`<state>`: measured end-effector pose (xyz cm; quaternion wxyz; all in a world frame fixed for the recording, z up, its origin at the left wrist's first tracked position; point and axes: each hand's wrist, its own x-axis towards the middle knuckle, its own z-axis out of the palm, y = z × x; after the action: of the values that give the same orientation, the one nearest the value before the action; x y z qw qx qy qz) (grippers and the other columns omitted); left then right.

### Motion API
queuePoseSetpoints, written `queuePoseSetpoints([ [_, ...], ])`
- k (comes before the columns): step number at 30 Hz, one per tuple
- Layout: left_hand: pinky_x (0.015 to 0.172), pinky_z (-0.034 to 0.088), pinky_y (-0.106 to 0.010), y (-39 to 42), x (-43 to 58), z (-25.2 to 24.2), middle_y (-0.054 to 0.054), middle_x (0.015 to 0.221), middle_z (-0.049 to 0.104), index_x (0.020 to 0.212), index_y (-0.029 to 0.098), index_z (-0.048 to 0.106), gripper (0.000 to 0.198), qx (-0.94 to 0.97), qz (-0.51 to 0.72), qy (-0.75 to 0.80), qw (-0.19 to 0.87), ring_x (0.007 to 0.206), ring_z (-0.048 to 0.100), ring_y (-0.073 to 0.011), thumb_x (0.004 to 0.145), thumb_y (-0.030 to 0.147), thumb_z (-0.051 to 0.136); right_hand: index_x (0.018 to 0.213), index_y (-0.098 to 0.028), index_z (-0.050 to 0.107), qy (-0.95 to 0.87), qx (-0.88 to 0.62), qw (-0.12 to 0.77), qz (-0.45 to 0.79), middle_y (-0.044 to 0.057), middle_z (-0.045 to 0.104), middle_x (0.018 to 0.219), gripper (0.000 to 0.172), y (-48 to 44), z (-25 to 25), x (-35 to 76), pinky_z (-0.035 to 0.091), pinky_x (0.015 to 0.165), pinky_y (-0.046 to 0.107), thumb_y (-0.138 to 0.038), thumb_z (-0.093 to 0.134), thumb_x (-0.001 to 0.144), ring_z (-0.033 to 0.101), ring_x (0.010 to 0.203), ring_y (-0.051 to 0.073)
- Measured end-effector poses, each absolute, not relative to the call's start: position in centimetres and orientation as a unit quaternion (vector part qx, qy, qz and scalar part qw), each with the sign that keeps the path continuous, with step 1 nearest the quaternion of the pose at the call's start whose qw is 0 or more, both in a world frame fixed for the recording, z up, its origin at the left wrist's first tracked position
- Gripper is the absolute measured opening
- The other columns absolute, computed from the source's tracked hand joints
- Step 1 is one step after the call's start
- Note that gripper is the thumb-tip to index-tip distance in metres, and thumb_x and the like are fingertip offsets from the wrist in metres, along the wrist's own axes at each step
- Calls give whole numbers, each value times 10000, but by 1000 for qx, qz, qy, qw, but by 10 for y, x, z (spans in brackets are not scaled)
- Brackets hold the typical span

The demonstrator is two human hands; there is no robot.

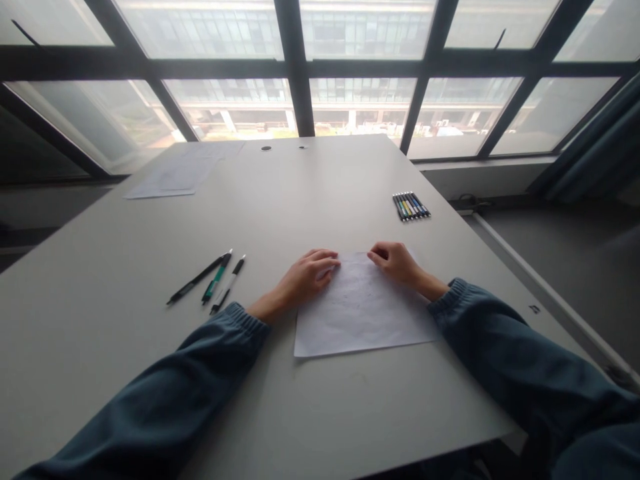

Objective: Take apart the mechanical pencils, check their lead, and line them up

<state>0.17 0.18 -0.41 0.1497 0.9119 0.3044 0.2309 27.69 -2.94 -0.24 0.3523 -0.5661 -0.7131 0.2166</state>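
Note:
A white sheet of paper (360, 320) lies on the table in front of me, faintly creased, with no clear marks that I can make out. Across its far left corner rests my left hand (311, 275), palm down, fingers stretched out and slightly bent. My right hand (396, 263) is at the far edge of the same sheet, its fingers curled and thumb and forefinger pinched together at the paper's edge. To the left of my left hand lie three pens: a black one (197, 280), a green one (217, 279) and a black-and-white one (229, 285).
Several pens (411, 207) lie side by side in a row toward the right edge of the white table (310, 200). More paper sheets (170, 173) lie at the far left. Large windows (360, 100) stand behind the table, with a curtain (595, 153) at right.

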Motion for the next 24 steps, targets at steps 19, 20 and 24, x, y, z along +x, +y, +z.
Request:
queuePoseSetpoints([
  [19, 1100, 485, -402, 1, 2, -1, -56, 1322, 658, 1159, 244, 716, 352, 912, 223, 310, 147, 1258, 566, -222, 898, 139, 504, 702, -160, 674, -665, -566, 396, 283, 11, 628, 598, 295, -26, -5, 282, 371, 543, 245, -413, 614, 842, 512, 558, 130],
  [20, 1096, 486, -402, 1, 2, -1, -60, 1318, 660, 1154, 241, 718, 346, 913, 224, 308, 146, 1252, 571, -222, 901, 139, 504, 698, -159, 672, -668, -565, 395, 281, 10, 627, 601, 295, -25, -5, 282, 368, 544, 245, -409, 611, 843, 509, 560, 129],
  [24, 1074, 498, -407, -1, 2, 3, -66, 1290, 674, 1136, 247, 725, 302, 910, 223, 315, 152, 1215, 598, -228, 925, 185, 519, 704, -156, 676, -674, -564, 391, 274, 12, 635, 620, 286, -25, -5, 283, 367, 555, 248, -396, 606, 843, 509, 573, 129],
])
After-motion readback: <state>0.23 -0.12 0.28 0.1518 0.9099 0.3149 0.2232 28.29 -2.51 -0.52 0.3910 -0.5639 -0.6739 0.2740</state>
